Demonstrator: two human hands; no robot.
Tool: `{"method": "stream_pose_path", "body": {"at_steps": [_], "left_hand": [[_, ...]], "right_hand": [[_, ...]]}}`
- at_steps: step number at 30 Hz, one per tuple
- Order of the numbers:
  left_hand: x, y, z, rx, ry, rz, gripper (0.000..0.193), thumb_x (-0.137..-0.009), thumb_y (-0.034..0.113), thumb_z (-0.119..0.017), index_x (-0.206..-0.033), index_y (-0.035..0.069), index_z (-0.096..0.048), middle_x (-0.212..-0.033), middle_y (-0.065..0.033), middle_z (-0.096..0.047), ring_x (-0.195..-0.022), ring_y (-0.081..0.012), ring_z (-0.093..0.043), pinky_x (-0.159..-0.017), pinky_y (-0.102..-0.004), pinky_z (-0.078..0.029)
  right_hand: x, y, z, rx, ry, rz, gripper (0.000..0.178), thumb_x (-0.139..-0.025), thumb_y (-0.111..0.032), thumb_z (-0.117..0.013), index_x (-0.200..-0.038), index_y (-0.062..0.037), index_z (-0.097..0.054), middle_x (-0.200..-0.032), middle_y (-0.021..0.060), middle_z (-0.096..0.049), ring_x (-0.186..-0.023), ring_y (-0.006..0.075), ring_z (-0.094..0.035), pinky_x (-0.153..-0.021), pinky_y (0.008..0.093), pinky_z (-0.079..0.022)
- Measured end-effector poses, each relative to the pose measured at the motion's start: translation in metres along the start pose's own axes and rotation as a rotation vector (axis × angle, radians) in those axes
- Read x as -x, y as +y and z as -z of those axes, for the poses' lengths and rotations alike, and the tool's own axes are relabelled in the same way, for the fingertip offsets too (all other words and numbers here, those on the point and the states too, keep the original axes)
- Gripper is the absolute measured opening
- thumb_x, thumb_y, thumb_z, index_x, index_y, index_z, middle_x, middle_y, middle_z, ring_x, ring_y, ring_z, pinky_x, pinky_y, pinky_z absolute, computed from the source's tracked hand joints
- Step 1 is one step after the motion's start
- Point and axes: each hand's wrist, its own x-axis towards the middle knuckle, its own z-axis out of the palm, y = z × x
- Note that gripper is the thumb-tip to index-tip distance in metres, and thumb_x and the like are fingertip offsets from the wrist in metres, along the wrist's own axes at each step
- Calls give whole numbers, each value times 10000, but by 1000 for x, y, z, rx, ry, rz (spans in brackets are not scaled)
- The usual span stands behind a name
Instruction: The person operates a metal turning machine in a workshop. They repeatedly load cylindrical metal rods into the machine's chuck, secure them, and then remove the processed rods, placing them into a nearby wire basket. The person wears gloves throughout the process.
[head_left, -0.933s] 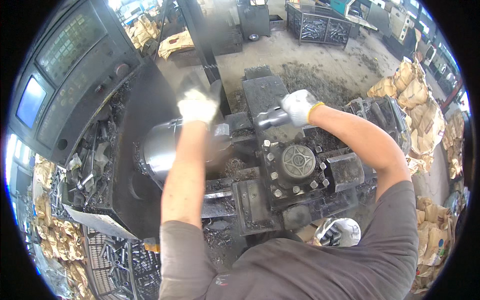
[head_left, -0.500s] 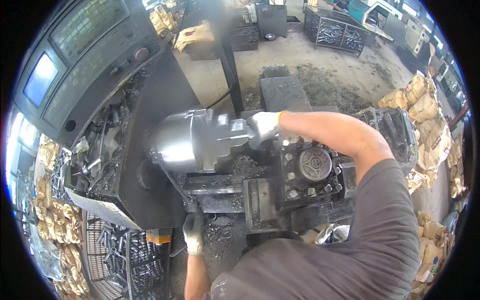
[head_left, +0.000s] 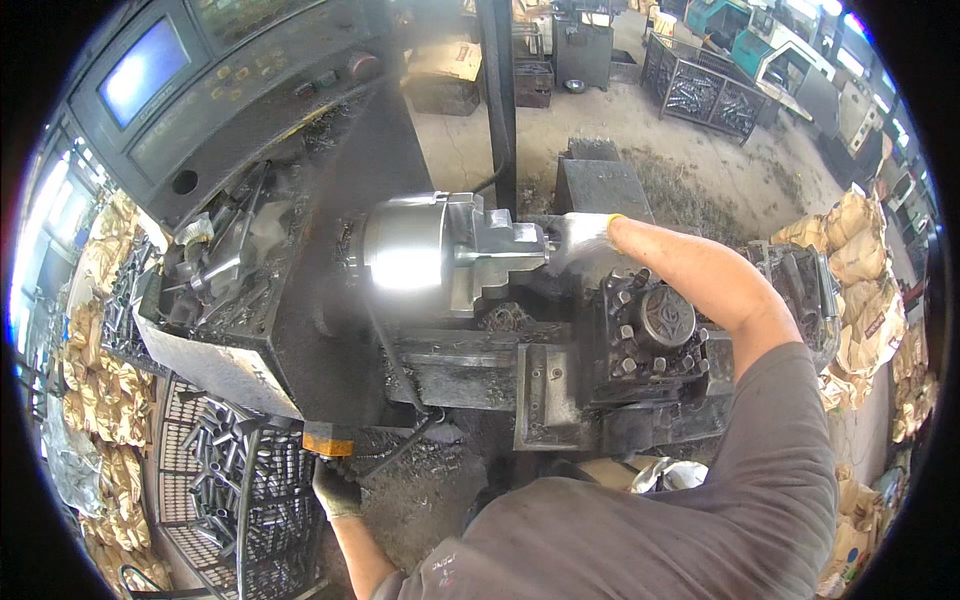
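At chuck (head_left: 405, 245), our R hand (head_left: 582, 238) meets metal pc (head_left: 551, 244), prob. stiff, slick, hefty; hold outer end. L hand (head_left: 337, 490) by orange block (head_left: 328, 444); can't tell either's grip.

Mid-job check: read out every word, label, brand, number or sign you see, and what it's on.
Nothing legible enough to quote.
Control panel: markings below the screen, too small.
Paper sacks, right side: print too small and blurred.
Grey shirt: small marking, blurred.
Round cap: raised emblem, no readable lettering.
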Motion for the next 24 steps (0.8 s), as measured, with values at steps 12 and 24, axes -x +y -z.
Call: {"method": "stream_pose_path", "body": {"at_steps": [12,24], "left_hand": [[44,30,-35,-964,338,-1188,467,-1006,192,-710,-1406,-20,-596,-1214,-276,-719,-1043,-419,-730,-915,-503,-599],[7,166,-476,-1546,-69,-1537,828,-1009,258,-630,-1687,41,-208,-1127,-305,-722,-953,-481,-747,-867,-563,-606]], "right_hand": [[187,-70,-110,-10,716,609,194,-891,-45,-728,-1077,-3,-761,-1022,123,-791,-899,200,-759,-860,353,-609],[220,1,-278,-436,469,251,427,-929,-152,-823,-1334,-59,-722,-1018,81,-812,-911,134,-774,-827,322,-630]]}}
